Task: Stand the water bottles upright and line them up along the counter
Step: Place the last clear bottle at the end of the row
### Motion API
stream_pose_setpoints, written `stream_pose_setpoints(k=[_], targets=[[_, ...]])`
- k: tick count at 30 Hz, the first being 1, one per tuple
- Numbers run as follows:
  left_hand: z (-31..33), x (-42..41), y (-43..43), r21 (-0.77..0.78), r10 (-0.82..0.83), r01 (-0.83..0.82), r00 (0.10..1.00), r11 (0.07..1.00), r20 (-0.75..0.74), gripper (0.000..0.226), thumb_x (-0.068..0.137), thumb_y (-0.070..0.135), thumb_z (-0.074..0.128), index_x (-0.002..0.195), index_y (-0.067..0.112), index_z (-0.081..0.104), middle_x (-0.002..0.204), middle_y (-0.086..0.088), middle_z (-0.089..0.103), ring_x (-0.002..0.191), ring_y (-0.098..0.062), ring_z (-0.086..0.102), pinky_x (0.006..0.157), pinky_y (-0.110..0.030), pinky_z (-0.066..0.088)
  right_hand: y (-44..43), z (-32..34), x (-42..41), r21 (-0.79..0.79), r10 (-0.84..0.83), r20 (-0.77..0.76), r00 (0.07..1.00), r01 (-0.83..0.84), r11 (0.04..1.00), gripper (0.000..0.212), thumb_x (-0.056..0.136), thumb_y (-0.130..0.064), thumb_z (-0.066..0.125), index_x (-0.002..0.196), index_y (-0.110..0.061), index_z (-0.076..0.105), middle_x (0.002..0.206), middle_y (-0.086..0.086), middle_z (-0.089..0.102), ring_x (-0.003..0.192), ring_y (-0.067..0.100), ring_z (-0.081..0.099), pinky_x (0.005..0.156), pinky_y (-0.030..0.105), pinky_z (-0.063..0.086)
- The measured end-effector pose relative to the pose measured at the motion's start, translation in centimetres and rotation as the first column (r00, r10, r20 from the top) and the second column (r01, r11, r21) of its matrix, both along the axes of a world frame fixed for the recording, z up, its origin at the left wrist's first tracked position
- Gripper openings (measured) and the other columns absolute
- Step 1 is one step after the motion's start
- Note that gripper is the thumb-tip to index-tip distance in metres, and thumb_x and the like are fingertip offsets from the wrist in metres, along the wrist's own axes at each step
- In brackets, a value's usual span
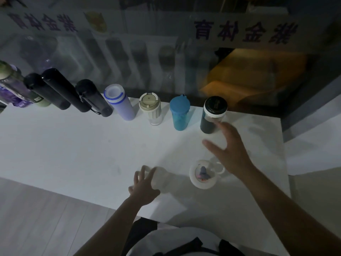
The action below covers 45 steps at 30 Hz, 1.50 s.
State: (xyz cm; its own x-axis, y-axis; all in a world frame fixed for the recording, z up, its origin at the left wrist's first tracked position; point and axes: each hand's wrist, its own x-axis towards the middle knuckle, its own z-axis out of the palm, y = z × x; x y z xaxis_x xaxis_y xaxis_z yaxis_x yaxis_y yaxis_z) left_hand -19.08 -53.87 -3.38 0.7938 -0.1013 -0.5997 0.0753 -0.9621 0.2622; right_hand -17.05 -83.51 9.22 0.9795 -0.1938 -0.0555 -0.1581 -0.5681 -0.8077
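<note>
A row of water bottles stands upright along the far edge of the white counter (73, 145), running from the upper left of the frame toward the right of centre: a purple bottle (11, 85) and a green one (41, 102) at the far left, three black bottles (62, 89), then a lavender bottle (120, 104), a cream-lidded clear bottle (150, 108), a blue bottle (180, 113) and a dark bottle with a black cap (213, 115) at the row's right end; glass panels with lettering rise behind them. The right hand (228, 150) is spread wide just beside the dark bottle, fingers apart, fingertips near its side but clasping nothing. Lower, near the frame's centre, the left hand (144, 185) has its fingers spread over a pale, blurred bottle (160, 179) lying on the counter — whether the fingers have closed round it I cannot tell; just right of it sits a clear bottle with a white lid (203, 174), seen from above, apparently upright.
</note>
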Motion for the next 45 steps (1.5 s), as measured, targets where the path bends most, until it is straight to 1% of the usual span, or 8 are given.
stream_pose_setpoints(k=[6,10,13,17,25,34,40,45], targets=[[0.1,-0.9,-1.2,0.033,0.023,-0.023,1.0,0.999,-0.006,0.092,0.079,0.035,0.064,0.148,0.049,0.006,0.158,0.006,-0.006,0.145,-0.024,0.003,0.097,-0.051,0.037,1.1,-4.8,-6.6,-0.253,0.261,-0.164,0.951,-0.296,0.921,0.102,0.053,-0.077,0.068,0.14,-0.033,0.038,0.143,-0.003,0.045,0.136,0.022,0.036,0.109,0.048,0.033],[0.3,-1.0,-2.0,0.017,0.054,-0.054,0.999,0.998,-0.003,0.09,0.074,0.034,0.065,0.145,0.049,0.012,0.149,0.007,0.007,0.138,-0.025,0.012,0.093,-0.053,0.043,1.3,-6.3,-6.6,-0.399,0.275,-0.146,0.95,-0.311,0.863,0.091,0.055,-0.062,0.069,0.137,-0.035,0.037,0.131,-0.009,0.052,0.128,0.025,0.041,0.106,0.045,0.033],[0.4,-1.2,-2.6,0.009,0.066,-0.066,0.998,0.998,-0.005,0.087,0.074,0.032,0.065,0.143,0.05,0.014,0.145,0.008,0.01,0.134,-0.024,0.015,0.09,-0.051,0.043,0.8,-6.2,-5.9,-0.396,0.296,-0.165,0.941,-0.338,0.854,0.087,0.05,-0.06,0.066,0.13,-0.038,0.041,0.118,-0.013,0.058,0.117,0.024,0.051,0.1,0.045,0.038],[0.3,-1.6,-3.1,0.018,0.07,-0.07,0.998,0.997,0.0,0.087,0.073,0.031,0.064,0.141,0.051,0.014,0.144,0.007,0.009,0.133,-0.025,0.016,0.088,-0.049,0.044,-2.8,-4.2,-4.0,-0.277,0.176,-0.227,0.958,-0.237,0.931,0.074,0.037,-0.059,0.071,0.105,-0.034,0.054,0.09,-0.018,0.069,0.099,0.02,0.063,0.088,0.038,0.049],[0.6,-1.7,-3.6,0.02,0.076,-0.076,0.997,0.997,0.004,0.084,0.073,0.028,0.064,0.138,0.052,0.015,0.14,0.008,0.011,0.13,-0.023,0.018,0.091,-0.05,0.044,-13.0,-3.7,1.4,-0.392,-0.028,-0.28,0.959,-0.087,0.916,0.065,0.065,-0.054,0.08,0.116,-0.031,0.047,0.115,0.004,0.06,0.107,0.03,0.049,0.091,0.045,0.044],[0.7,-1.8,-3.1,-0.005,0.076,-0.076,0.997,0.997,-0.003,0.086,0.071,0.029,0.062,0.138,0.054,0.016,0.138,0.011,0.013,0.128,-0.02,0.019,0.089,-0.05,0.047,-13.7,-5.6,5.0,-0.407,-0.219,-0.168,0.961,0.135,0.904,0.069,0.065,-0.062,0.075,0.117,-0.03,0.043,0.123,0.007,0.057,0.116,0.033,0.05,0.098,0.047,0.038],[0.5,-1.9,-2.9,0.013,0.054,-0.054,0.999,0.998,0.001,0.087,0.071,0.032,0.062,0.141,0.053,0.015,0.141,0.01,0.011,0.13,-0.021,0.018,0.089,-0.052,0.048,-12.7,-5.2,5.4,-0.429,-0.244,-0.165,0.956,0.153,0.89,0.075,0.068,-0.052,0.08,0.127,-0.026,0.041,0.134,0.009,0.049,0.123,0.036,0.043,0.102,0.051,0.037],[0.3,-2.2,-3.0,0.039,0.048,-0.049,0.999,0.998,0.016,0.088,0.073,0.031,0.063,0.141,0.052,0.013,0.142,0.01,0.007,0.131,-0.021,0.016,0.089,-0.047,0.046,-12.4,-5.5,5.4,-0.485,-0.253,-0.169,0.953,0.142,0.863,0.08,0.067,-0.059,0.077,0.129,-0.025,0.039,0.136,0.01,0.048,0.126,0.037,0.043,0.105,0.055,0.035]])
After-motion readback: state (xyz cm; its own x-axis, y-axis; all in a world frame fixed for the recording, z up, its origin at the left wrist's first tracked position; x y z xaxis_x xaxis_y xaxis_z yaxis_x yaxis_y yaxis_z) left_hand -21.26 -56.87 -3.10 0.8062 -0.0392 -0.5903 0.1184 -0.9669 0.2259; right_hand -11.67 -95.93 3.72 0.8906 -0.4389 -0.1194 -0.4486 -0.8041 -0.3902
